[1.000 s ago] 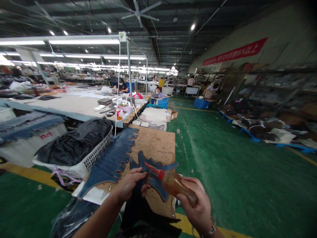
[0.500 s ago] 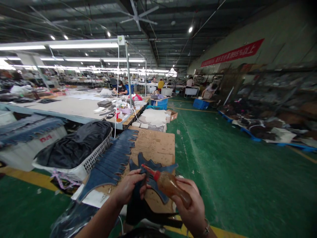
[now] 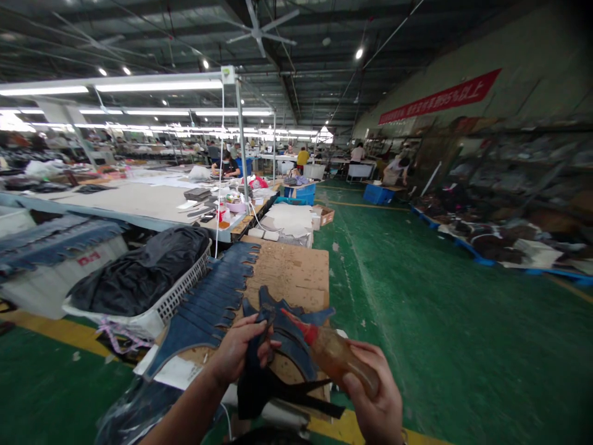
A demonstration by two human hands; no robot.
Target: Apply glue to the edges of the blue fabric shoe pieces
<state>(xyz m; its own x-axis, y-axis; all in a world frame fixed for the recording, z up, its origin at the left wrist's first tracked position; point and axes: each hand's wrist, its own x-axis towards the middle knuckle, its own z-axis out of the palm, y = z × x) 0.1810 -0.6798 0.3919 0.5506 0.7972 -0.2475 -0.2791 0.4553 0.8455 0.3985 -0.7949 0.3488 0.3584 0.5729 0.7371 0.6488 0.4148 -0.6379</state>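
My left hand is closed on a dark blue-black cut piece, with the thumb over its upper end and the rest hanging below. My right hand grips a glue bottle, amber and see-through, with a red nozzle that points up and left. The nozzle tip is a little to the right of the held piece, apart from it. Beneath the hands, several loose blue cut pieces lie on a brown board. An overlapping row of blue pieces runs along the board's left side.
To the left stands a white basket filled with black material. Behind is a long worktable with a metal post and a hanging white cord. Green floor stretches to the right, towards blue pallets with piled material.
My right hand has drawn the glue bottle right and slightly down, so its nozzle has come away from the held piece. My left hand keeps its grip, nearly still.
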